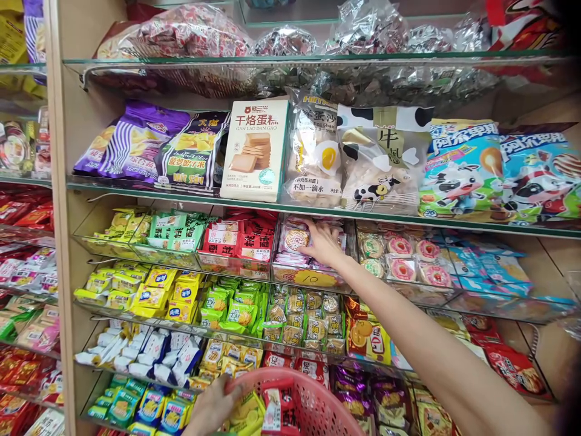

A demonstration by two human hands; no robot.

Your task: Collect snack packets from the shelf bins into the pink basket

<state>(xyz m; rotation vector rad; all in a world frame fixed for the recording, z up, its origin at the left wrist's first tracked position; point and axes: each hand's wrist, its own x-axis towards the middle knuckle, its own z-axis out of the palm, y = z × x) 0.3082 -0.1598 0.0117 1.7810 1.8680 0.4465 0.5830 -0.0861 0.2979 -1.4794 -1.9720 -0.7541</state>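
A pink plastic basket [318, 396] is at the bottom of the view, with a red snack packet [280, 406] and a yellow packet [249, 412] inside. My left hand [215, 399] is closed around its left rim. My right hand [324, 245] reaches into a clear shelf bin of wrapped round cookies [295, 240]. Its thumb and index finger are apart beside a cookie packet, the other fingers partly hidden; nothing shows as held. A yellow price tag [311, 277] marked 10 is on the bin's front.
Red packets [242, 237] fill the bin to the left, pink-and-green wrapped cookies [411, 254] the one to the right. A glass shelf [263, 206] lies close above my right hand, carrying a cake box [255, 151] and snack bags. More candy bins step down below.
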